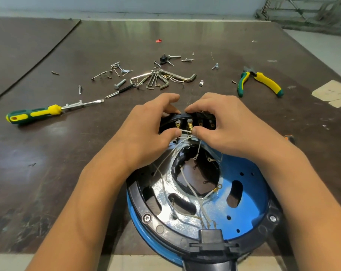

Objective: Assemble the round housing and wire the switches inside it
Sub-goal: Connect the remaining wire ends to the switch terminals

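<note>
Green-and-yellow screwdriver (35,114) left, matching pliers (267,81) right, hex keys (187,78) between, red scrap (158,40) farther back

Table: dark brown scuffed board table (48,153).
6 o'clock: round blue plastic housing with black rim (247,192), at the near edge.
9 o'clock: flat-blade screwdriver with green and yellow handle (48,112).
12 o'clock: bunch of silver hex keys (162,79); loose silver screws and bolts (119,70) just left of it; small red scrap (158,40) farther back.
2 o'clock: pliers with green and yellow grips (259,80).
3 o'clock: pale cardboard piece (333,92).
</note>
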Motion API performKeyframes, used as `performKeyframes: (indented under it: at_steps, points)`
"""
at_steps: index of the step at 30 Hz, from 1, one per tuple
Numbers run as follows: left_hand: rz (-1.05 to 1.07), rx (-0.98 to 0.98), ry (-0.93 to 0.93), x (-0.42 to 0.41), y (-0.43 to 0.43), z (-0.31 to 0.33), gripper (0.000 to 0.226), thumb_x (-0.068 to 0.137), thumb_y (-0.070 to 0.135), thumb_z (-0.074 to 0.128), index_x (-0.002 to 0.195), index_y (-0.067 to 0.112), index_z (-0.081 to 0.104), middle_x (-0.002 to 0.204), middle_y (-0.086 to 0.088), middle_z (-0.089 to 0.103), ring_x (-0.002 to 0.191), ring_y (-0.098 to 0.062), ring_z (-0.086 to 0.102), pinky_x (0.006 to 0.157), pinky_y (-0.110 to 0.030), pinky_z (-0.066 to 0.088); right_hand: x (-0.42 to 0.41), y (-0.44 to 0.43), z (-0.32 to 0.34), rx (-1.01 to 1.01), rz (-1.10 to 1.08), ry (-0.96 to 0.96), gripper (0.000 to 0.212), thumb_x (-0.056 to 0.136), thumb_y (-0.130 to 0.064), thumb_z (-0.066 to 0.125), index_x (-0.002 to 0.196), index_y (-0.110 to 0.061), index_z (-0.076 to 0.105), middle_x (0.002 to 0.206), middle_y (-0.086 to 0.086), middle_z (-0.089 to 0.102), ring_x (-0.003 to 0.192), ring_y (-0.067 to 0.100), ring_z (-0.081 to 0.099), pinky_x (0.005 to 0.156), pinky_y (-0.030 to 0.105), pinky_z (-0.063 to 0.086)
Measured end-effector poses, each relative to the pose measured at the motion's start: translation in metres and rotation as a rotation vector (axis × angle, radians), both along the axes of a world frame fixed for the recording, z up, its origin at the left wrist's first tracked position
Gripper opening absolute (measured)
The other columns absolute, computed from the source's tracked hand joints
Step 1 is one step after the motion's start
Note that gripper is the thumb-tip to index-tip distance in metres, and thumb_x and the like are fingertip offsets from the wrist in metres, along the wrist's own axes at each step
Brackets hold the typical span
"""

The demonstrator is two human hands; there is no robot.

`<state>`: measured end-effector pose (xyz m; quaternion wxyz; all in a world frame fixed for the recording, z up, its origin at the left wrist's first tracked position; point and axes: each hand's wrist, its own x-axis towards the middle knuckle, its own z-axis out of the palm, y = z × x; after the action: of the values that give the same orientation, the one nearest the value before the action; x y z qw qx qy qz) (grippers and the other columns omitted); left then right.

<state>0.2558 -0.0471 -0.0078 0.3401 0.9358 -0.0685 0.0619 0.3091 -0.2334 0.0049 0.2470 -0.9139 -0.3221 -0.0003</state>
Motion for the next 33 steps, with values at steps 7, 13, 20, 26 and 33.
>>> performKeyframes:
  at_steps: [7, 13, 20, 26, 33]
  points:
    - [0.003, -0.010, -0.017, 0.0004, 0.0001, -0.0001, 0.058, 0.084, 0.023, 0.075, 0.135, 0.031, 0.048, 0.113, 0.020, 0.059, 0.103, 0.001, 0.056, 0.084, -0.005, 0.036, 0.0010, -0.0003, -0.0009, 0.005, -0.003, 0.010, 0.041, 0.089, -0.022, 0.070, 0.129, -0.022, 0.065, 0.117, -0.001, 0.062, 0.110, 0.015, 0.057, 0.092, 0.029, 0.045]
    - [0.006, -0.001, -0.030, -0.0001, -0.0004, 0.0007, 0.057, 0.084, 0.025, 0.075, 0.135, 0.029, 0.049, 0.111, 0.019, 0.059, 0.097, 0.004, 0.055, 0.079, 0.005, 0.036, 0.0010, -0.0005, -0.0006, 0.007, -0.002, 0.002, 0.041, 0.088, -0.023, 0.070, 0.129, -0.022, 0.066, 0.117, -0.002, 0.062, 0.109, 0.013, 0.057, 0.092, 0.026, 0.045]
    - [0.003, 0.065, -0.043, 0.0001, -0.0024, 0.0021, 0.056, 0.083, 0.033, 0.076, 0.135, 0.025, 0.054, 0.121, 0.011, 0.065, 0.110, -0.001, 0.058, 0.090, -0.007, 0.039, 0.0033, 0.0000, -0.0027, 0.002, -0.010, -0.020, 0.040, 0.086, -0.024, 0.071, 0.126, -0.022, 0.068, 0.114, -0.001, 0.064, 0.108, 0.014, 0.059, 0.087, 0.023, 0.043]
    - [0.013, 0.109, -0.051, 0.0005, -0.0040, 0.0032, 0.053, 0.085, 0.034, 0.074, 0.134, 0.026, 0.054, 0.124, 0.008, 0.065, 0.116, -0.010, 0.058, 0.100, -0.028, 0.045, 0.0043, 0.0004, -0.0036, -0.006, -0.008, -0.026, 0.040, 0.086, -0.025, 0.070, 0.125, -0.022, 0.068, 0.114, -0.002, 0.065, 0.106, 0.014, 0.058, 0.086, 0.023, 0.043]
    - [-0.004, 0.146, -0.052, 0.0018, -0.0059, 0.0037, 0.052, 0.086, 0.035, 0.072, 0.133, 0.024, 0.053, 0.127, 0.005, 0.065, 0.119, -0.015, 0.058, 0.100, -0.042, 0.048, 0.0045, 0.0007, -0.0029, -0.006, -0.003, -0.027, 0.041, 0.085, -0.023, 0.070, 0.125, -0.021, 0.068, 0.113, -0.001, 0.065, 0.105, 0.013, 0.059, 0.087, 0.022, 0.043]
